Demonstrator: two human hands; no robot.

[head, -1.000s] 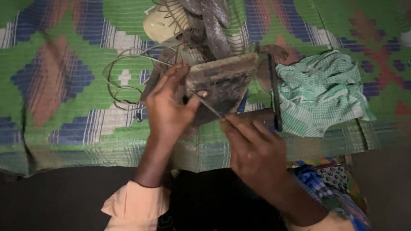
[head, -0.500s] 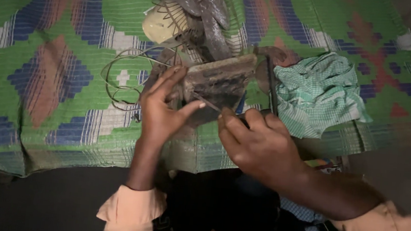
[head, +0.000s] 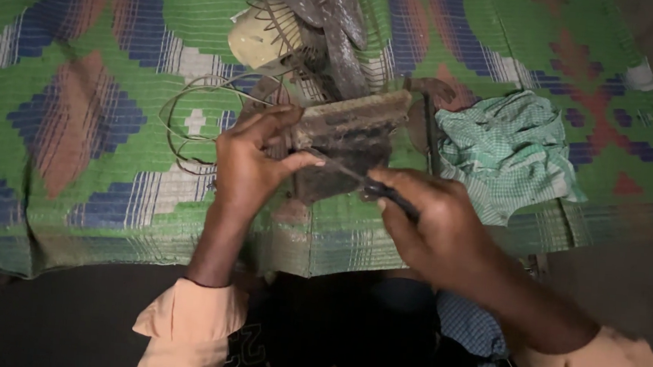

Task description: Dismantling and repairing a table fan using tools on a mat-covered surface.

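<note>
the left hand point(head: 246, 165) holds the dirty fan base point(head: 349, 142) near the middle of the frame, its grip clamped on the left edge of the base with the thumb pressed on the front face. the right hand point(head: 440, 223) is closed around the dark handle of a thin screwdriver point(head: 358, 180), and the tip points left onto the base, just beside the left thumb. compared with a moment ago, the right hand has come a little higher and closer to the base, so the tool now touches it; the left hand has stayed at the same place. the fan blades and wire cage point(head: 316, 20) stand above the base, at the upper middle. a green checked cloth point(head: 508, 147) lies at the right, on the green patterned bed cover point(head: 76, 109). loose wires point(head: 192, 118) curl at the left of the base.
</note>
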